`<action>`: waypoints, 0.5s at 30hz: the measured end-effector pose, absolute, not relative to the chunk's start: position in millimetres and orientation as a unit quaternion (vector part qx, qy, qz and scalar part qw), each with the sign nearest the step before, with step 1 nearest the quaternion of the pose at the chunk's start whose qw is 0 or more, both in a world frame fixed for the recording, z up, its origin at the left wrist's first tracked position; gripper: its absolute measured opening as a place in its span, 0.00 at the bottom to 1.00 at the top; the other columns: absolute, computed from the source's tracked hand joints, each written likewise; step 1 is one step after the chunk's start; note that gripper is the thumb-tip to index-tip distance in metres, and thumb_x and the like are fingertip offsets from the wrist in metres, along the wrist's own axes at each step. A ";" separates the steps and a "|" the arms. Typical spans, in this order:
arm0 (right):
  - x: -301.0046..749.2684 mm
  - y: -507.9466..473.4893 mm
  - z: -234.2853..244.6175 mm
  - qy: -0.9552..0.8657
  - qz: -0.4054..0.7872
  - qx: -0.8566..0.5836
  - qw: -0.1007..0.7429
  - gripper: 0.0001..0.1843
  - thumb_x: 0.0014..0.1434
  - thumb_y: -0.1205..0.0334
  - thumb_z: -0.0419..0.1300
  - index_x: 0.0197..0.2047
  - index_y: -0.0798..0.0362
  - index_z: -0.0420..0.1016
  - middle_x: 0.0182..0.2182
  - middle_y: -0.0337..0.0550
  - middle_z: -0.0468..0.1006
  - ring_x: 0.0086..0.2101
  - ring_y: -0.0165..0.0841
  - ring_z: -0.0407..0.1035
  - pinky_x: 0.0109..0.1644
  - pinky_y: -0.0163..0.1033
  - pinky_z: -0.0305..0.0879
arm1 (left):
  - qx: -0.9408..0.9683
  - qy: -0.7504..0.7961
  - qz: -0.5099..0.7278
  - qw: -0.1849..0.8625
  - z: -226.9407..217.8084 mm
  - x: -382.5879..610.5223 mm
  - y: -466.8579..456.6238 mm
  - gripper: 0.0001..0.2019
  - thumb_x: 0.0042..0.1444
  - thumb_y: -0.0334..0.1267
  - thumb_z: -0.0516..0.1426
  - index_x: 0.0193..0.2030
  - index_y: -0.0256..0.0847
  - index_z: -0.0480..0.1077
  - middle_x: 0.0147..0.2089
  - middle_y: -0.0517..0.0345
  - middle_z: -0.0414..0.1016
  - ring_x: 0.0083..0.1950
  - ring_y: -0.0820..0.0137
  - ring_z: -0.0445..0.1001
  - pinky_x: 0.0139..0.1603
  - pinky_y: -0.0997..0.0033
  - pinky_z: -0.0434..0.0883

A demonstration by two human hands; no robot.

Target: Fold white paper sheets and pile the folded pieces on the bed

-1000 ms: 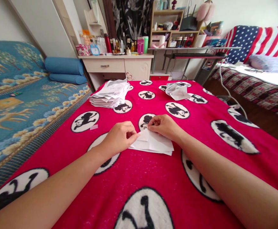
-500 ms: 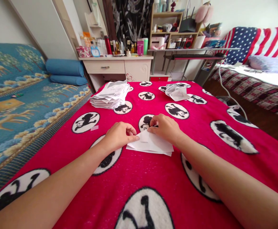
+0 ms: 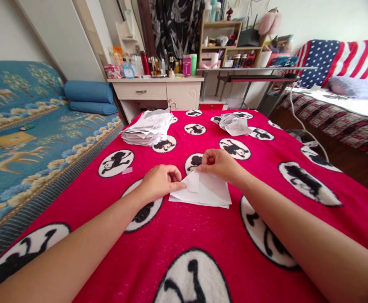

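Note:
A white folded paper of more than one layer lies on the red blanket in front of me. My left hand is closed at its left edge, thumb and fingers pinching the paper. My right hand has thumb and index finger pinched at the paper's upper edge, by the top of a narrow white strip. The strip stands out on the paper's face between both hands; whether it is a flap or a separate piece I cannot tell. My right fingers hide part of the top edge.
A thick stack of papers sits at the far left of the blanket. A smaller pile of folded papers lies at the far right. A small pale slip rests left of my left hand. Beyond stands a white dresser.
The narrow strip on the paper shows longer and more plainly than before. My right hand has risen slightly at the upper edge; my left hand stays at the left edge. The view has shifted a little.

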State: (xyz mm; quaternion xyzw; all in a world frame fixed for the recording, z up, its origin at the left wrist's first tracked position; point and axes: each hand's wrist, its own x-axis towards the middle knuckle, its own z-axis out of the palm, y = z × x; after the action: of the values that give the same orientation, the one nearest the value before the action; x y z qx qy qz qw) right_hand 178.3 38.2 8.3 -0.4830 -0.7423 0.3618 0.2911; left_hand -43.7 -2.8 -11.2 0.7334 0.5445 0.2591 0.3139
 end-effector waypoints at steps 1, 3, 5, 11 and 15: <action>177.8 37.8 9.5 -0.724 0.407 -0.459 0.315 0.15 0.43 0.56 0.67 0.26 0.54 0.66 0.20 0.34 0.70 0.20 0.24 0.60 0.23 0.31 0.53 | 0.726 0.533 0.272 0.340 -10.6 -42.8 -2.6 0.16 0.41 0.48 0.66 0.31 0.37 0.73 0.23 0.62 0.70 0.22 0.77 0.63 0.21 0.78 0.56; 176.0 35.4 12.3 -0.698 0.463 -0.427 0.342 0.15 0.41 0.58 0.68 0.29 0.55 0.68 0.21 0.36 0.73 0.21 0.25 0.63 0.24 0.31 0.56 | 0.708 0.504 0.295 0.397 -9.3 -39.8 -3.1 0.16 0.42 0.46 0.65 0.34 0.36 0.73 0.25 0.62 0.70 0.23 0.77 0.64 0.23 0.78 0.58; 174.0 32.1 14.5 -0.699 0.474 -0.414 0.340 0.15 0.42 0.59 0.68 0.32 0.57 0.72 0.23 0.37 0.74 0.23 0.26 0.65 0.25 0.31 0.58 | 0.699 0.481 0.306 0.432 -7.9 -36.1 -4.8 0.17 0.44 0.45 0.65 0.37 0.34 0.74 0.24 0.63 0.69 0.23 0.78 0.62 0.24 0.78 0.58; 170.4 29.0 14.5 -0.779 0.347 -0.434 0.291 0.12 0.53 0.57 0.60 0.29 0.57 0.77 0.23 0.38 0.74 0.23 0.26 0.63 0.26 0.32 0.53 | 0.700 0.474 0.304 0.439 -6.7 -29.7 -10.9 0.16 0.47 0.47 0.64 0.35 0.34 0.76 0.20 0.65 0.65 0.21 0.79 0.60 0.22 0.79 0.55; 170.2 28.3 14.2 -0.764 0.201 -0.499 0.357 0.11 0.57 0.58 0.57 0.29 0.55 0.75 0.24 0.39 0.74 0.26 0.29 0.64 0.31 0.34 0.56 | 0.666 0.496 0.331 0.448 -7.1 -29.7 -11.1 0.16 0.46 0.48 0.64 0.31 0.34 0.74 0.21 0.62 0.69 0.22 0.77 0.64 0.22 0.78 0.58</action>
State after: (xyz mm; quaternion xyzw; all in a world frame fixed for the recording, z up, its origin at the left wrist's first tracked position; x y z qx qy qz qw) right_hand 170.2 28.3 14.2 -0.4990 -0.7637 0.2010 0.3569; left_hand -29.7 -11.1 -7.1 0.6660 0.4960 0.3310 0.4482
